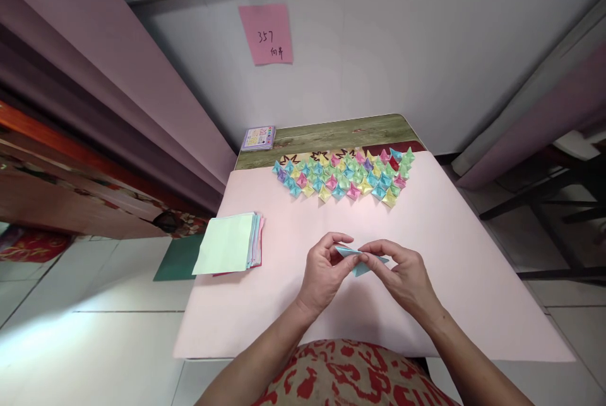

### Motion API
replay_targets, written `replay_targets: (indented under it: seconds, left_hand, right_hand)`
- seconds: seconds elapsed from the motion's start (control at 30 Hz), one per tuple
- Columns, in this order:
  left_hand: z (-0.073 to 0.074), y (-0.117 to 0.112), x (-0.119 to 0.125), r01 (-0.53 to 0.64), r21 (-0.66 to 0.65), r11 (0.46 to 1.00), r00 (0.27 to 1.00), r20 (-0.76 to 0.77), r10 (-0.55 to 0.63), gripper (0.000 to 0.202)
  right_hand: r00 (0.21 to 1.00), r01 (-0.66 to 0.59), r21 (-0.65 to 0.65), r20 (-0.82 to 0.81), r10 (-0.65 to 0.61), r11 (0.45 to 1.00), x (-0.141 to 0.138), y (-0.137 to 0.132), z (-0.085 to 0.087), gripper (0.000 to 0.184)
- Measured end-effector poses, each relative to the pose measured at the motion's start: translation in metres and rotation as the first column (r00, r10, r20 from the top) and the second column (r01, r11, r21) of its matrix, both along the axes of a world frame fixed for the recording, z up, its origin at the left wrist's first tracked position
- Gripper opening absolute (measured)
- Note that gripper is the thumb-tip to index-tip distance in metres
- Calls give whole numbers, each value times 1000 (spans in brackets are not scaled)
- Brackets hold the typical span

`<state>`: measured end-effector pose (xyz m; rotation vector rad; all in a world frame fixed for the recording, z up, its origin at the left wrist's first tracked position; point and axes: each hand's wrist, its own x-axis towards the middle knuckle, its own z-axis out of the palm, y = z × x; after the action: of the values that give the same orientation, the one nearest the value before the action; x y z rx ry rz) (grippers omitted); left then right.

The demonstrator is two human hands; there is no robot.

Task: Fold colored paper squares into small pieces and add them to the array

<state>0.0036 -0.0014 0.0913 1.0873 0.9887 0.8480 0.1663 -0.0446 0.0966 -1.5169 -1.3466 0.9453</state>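
Note:
A light blue sheet of folded paper [362, 267] is held up between both hands, above the near half of the table. My left hand [326, 269] pinches its left side with thumb and fingers. On the other side my right hand [401, 269] grips it, the two thumbs nearly meeting at the middle. Parts of the folds are hidden by the fingers. Beyond the hands lies a wide cluster of small folded paper pieces [344, 180] in blue, green, yellow, pink and purple, set close together.
To the left, a stack of coloured paper squares [225, 245] with pale green on top sits by the edge of the pink-covered table [284, 317]. A small pack of printed sheets [258, 137] lies in the far left corner. A pink note [267, 33] hangs on the wall.

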Motion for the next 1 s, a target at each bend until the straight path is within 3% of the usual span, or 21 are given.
replay_targets:
  seconds: [0.1, 0.23, 0.33, 0.43, 0.57, 0.67, 0.87, 1.0]
  left_hand:
    - [-2, 0, 2, -8, -46, 999, 999, 31, 10, 41]
    - [-5, -2, 6, 49, -169, 984, 996, 80, -36, 34]
    - [-8, -3, 7, 90, -253, 963, 995, 67, -75, 35]
    - [-9, -1, 5, 128, -192, 973, 991, 0, -131, 33]
    - [-6, 1, 1, 309, -131, 942, 946, -62, -319, 26]
    - [-3, 0, 0, 351, -120, 929, 931, -68, -360, 22]
    - [-8, -2, 1, 321, -152, 935, 940, -73, -335, 27]
    - [-13, 1, 0, 186, -216, 959, 982, 16, -187, 33]
  right_hand:
    - [990, -19, -98, -138, 6, 995, 1, 4, -7, 25]
    - [958, 115, -131, -249, -144, 985, -3, 6, -18, 30]
    - [945, 154, -141, -268, -188, 978, -5, 6, -24, 31]
    - [942, 110, -156, -299, -153, 982, -2, 7, -24, 31]
    - [949, -21, -201, -312, -44, 979, 6, 12, -22, 33]
    - [938, -29, -233, -341, -54, 972, 5, 13, -21, 35]
    - [891, 22, -242, -435, -128, 970, -1, 12, -23, 37]
    - [902, 115, -188, -392, -182, 975, 3, 12, -22, 38]
